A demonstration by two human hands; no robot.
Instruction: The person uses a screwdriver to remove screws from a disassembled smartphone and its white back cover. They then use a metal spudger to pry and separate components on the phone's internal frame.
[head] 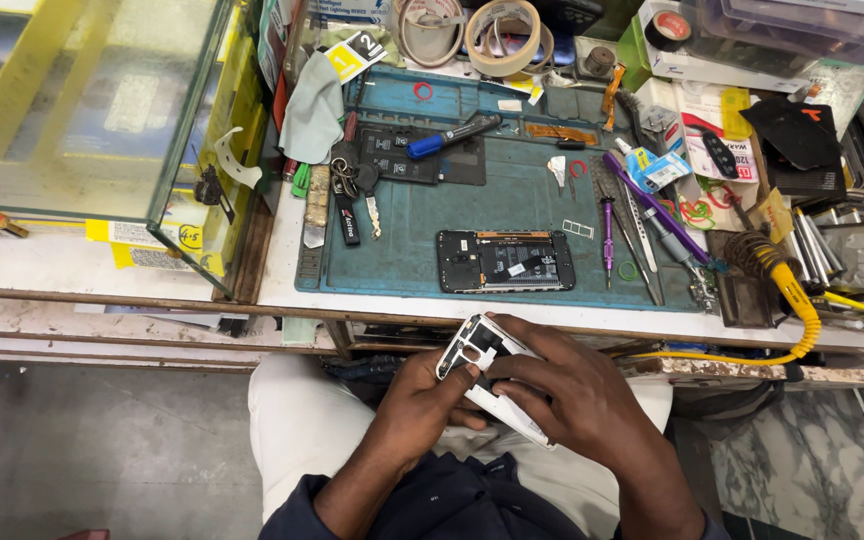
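Over my lap, below the bench edge, both hands hold a white phone back cover [472,352] with its inner side up. My left hand [422,405] grips it from the left and underneath. My right hand [567,385] lies across its right part, the thumb pressing near the camera cutout. On the blue work mat [512,195] above lies an opened black phone [505,260] with its circuit board showing, apart from both hands.
On the mat are a blue-handled screwdriver [452,133], a black battery [397,155], keys [352,190], purple tools [607,235] and tweezers. A yellow soldering iron [787,285] rests at right. Tape rolls [502,35] sit at the back. A glass case [92,110] stands left.
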